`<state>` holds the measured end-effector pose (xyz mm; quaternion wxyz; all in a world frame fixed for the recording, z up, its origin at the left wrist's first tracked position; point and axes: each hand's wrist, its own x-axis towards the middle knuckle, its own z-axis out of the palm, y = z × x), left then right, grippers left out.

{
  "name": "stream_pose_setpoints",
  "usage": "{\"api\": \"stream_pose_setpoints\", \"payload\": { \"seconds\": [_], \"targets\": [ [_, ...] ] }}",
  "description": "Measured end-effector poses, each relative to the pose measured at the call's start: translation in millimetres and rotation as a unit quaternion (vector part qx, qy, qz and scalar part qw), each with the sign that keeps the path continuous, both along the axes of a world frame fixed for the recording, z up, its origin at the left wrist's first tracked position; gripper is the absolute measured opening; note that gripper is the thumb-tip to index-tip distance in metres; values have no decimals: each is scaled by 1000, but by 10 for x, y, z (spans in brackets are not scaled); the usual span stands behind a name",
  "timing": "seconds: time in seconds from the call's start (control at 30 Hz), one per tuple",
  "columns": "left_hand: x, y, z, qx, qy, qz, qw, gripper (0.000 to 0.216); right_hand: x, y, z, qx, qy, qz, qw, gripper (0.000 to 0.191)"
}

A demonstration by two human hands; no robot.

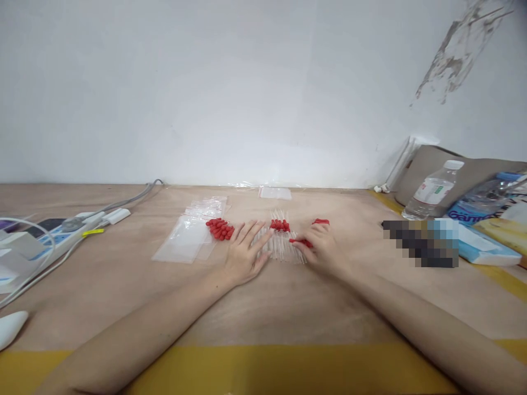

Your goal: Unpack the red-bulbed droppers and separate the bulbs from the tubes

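Note:
Several thin clear tubes (282, 249) lie side by side on the table, and red rubber bulbs (280, 225) sit across their far part. My left hand (246, 253) is spread flat over the left side of the tubes, fingers apart. My right hand (323, 247) is closed at their right side, with a small red rubber bulb (293, 241) showing at its thumb and fingertips. More red shows just beyond its knuckles. A heap of red bulbs (220, 228) lies left of my left hand, at the edge of clear plastic bags (181, 238).
A white card (275, 193) lies near the wall. At left are a power strip (61, 236) with cables and a white rounded object (11, 328). A water bottle (432, 189), a second bottle (486, 197) and a blue-white packet (486, 247) are at right. Yellow tape (263, 367) edges the table.

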<state>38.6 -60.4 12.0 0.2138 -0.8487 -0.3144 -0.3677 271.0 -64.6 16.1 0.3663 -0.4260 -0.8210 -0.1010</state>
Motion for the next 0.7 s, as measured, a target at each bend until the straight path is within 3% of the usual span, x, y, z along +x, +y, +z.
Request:
{"api": "stream_pose_setpoints", "payload": {
  "seconds": [0.2, 0.27, 0.4, 0.6, 0.7],
  "targets": [
    [84, -29, -48, 26, 72, -31, 997, 13, -143, -193, -186, 93, -38, 64, 993, 11],
    [94, -23, -68, 27, 65, -32, 997, 13, -184, -190, -193, 103, -37, 52, 993, 10],
    [107, -15, -83, 42, 50, -45, 997, 12, -245, -150, -228, 124, -50, 51, 990, 25],
    [112, -19, -72, 38, 77, -59, 995, 14, -267, -100, -270, 118, -76, 100, 985, 14],
    [89, -39, -54, 27, 85, -66, 994, 14, -240, -108, -269, 149, -79, 121, 978, 14]
  ]
}}
